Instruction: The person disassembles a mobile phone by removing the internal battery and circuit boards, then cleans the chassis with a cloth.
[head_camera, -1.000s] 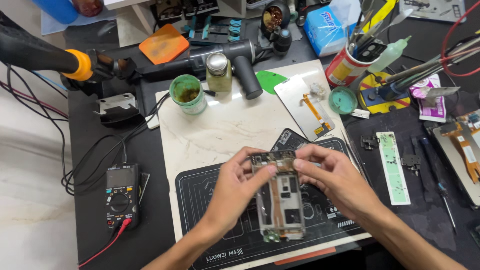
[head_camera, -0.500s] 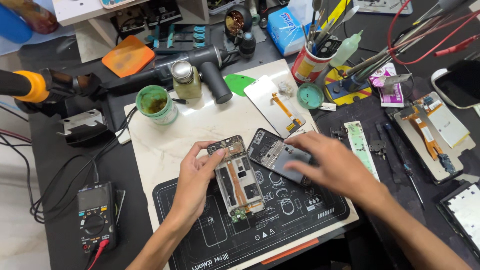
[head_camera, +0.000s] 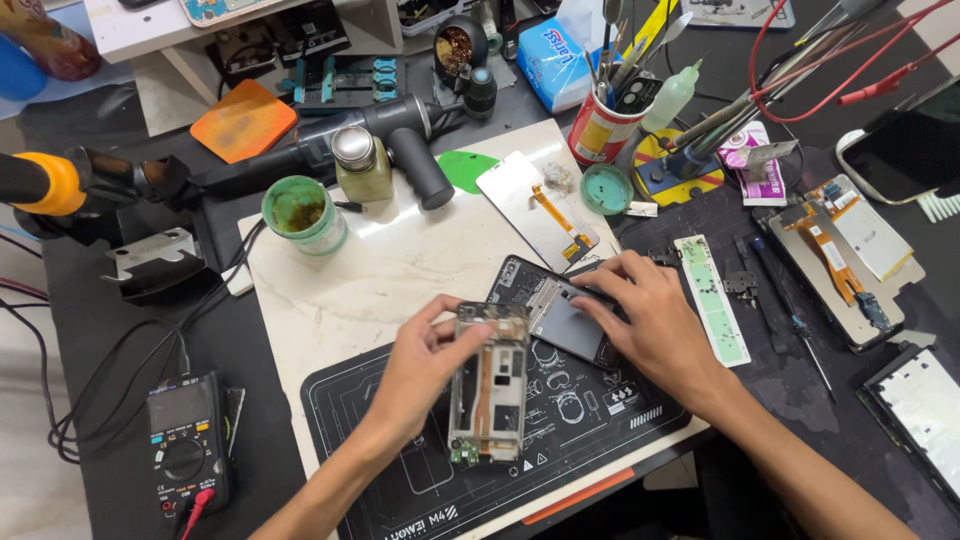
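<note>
Since the earlier frame we see the left hand (head_camera: 425, 365) has tilted the opened phone frame (head_camera: 488, 385) more upright over the black repair mat (head_camera: 400, 440), and it now looks motion-blurred. The right hand (head_camera: 655, 320) has stayed on the dark back cover (head_camera: 555, 310), sliding slightly toward its right edge.

Left grip: fingers closed around the frame's left edge and top corner, holding it just off the mat. Right grip: fingers spread flat and pressing down on the cover, not wrapped around it; we cannot tell if anything is pinched under the fingertips.

The phone frame is a slim rectangle, silver metal rim, insides exposed: an orange-brown flex strip runs down the middle, small green board bits at the bottom end. The back cover is grey, matte, with rounded corners, lying half on the mat and half on the pale marbled slab (head_camera: 400, 270).

Around them on the desk (head_camera: 250, 400): a green-lidded round jar (head_camera: 300, 212), a small glass bottle with a metal cap (head_camera: 358, 165), a white display panel with an orange flex (head_camera: 538, 210), a black multimeter (head_camera: 185, 445) with a red lead at bottom left, a long green-patterned strip (head_camera: 715, 298) just right of the right hand, and a red cup stuffed with tools (head_camera: 603, 125).
</note>
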